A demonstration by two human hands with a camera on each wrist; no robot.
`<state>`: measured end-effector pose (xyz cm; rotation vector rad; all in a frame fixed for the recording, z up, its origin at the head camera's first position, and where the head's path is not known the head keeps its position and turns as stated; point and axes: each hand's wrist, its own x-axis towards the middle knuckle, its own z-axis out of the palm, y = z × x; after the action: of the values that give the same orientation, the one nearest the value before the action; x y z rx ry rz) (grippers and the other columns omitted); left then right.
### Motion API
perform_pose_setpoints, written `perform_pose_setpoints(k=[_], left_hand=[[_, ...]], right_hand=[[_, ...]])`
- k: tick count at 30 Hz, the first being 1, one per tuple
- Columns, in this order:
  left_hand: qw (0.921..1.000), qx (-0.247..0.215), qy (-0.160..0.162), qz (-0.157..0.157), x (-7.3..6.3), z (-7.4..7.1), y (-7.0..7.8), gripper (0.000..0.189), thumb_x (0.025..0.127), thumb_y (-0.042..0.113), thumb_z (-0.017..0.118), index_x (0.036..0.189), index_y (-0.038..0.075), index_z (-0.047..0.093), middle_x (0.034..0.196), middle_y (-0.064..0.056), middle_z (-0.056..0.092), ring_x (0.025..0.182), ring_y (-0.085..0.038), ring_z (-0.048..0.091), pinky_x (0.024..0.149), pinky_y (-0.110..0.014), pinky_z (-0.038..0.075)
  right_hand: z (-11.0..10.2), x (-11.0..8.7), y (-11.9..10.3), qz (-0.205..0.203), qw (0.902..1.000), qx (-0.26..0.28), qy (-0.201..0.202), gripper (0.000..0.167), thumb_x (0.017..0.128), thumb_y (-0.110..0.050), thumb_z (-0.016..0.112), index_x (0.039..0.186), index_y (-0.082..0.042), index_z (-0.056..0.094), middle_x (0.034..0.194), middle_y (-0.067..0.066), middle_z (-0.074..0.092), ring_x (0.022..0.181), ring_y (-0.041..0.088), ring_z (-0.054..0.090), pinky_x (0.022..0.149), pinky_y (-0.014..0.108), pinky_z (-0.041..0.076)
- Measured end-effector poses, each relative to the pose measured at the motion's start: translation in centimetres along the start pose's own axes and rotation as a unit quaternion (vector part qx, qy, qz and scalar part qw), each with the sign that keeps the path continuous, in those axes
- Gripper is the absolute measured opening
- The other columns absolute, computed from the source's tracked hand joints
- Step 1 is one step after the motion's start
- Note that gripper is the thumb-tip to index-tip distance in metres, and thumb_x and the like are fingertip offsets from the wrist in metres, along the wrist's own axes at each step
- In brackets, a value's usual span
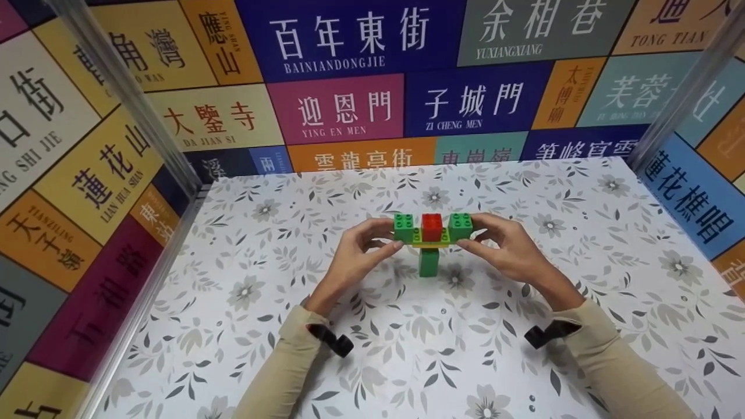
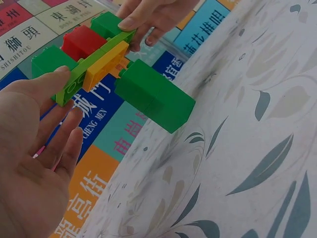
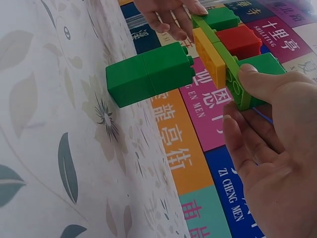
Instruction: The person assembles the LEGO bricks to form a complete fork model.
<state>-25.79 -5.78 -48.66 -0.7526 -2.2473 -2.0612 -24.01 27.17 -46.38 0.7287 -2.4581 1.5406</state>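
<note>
My left hand (image 1: 361, 247) and right hand (image 1: 509, 247) hold a toy-brick assembly between them, each pinching one end with thumb and fingers. Along its top sit a red brick (image 1: 431, 227) in the middle and a green brick at either end, left (image 1: 403, 227) and right (image 1: 460, 226). They are mounted on a light green plate (image 2: 72, 88), with a yellow brick (image 3: 209, 58) attached beneath its middle. Below stands a pillar of two stacked green bricks (image 1: 428, 265), upright on the table. Both wrist views show a narrow gap between the pillar's studs and the yellow brick.
A white tabletop (image 1: 279, 337) with grey flowers and leaves spreads under the hands. Behind and at the sides rise panels (image 1: 334, 110) of coloured blocks with large lettering. Clear edging strips (image 1: 139, 105) run up the corners.
</note>
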Motion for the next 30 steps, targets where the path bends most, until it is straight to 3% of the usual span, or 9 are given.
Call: perform_pose_setpoints(k=[12,30], left_hand=[[0.9999,0.013,-0.001,-0.004,-0.21,0.14,-0.32,0.043,0.097,0.024,0.084,0.137,0.015,0.071,0.129,-0.004,0.077,0.116,-0.021,0.073,0.104,-0.036,0.061],[0.9996,0.016,-0.006,-0.021,-0.31,0.00,-0.83,0.047,0.093,0.027,0.088,0.136,0.018,0.072,0.126,-0.002,0.079,0.117,-0.020,0.074,0.107,-0.044,0.059]], right_hand=[[-0.08,-0.14,0.27,0.015,0.9998,-0.007,-0.011,0.040,0.098,-0.016,0.082,0.136,-0.010,0.072,0.124,0.006,0.077,0.105,0.015,0.073,0.092,0.020,0.060],[-0.31,-0.22,0.73,0.037,0.9988,-0.008,-0.033,0.044,0.097,-0.020,0.084,0.138,-0.011,0.072,0.123,0.005,0.077,0.104,0.025,0.073,0.091,0.024,0.062]])
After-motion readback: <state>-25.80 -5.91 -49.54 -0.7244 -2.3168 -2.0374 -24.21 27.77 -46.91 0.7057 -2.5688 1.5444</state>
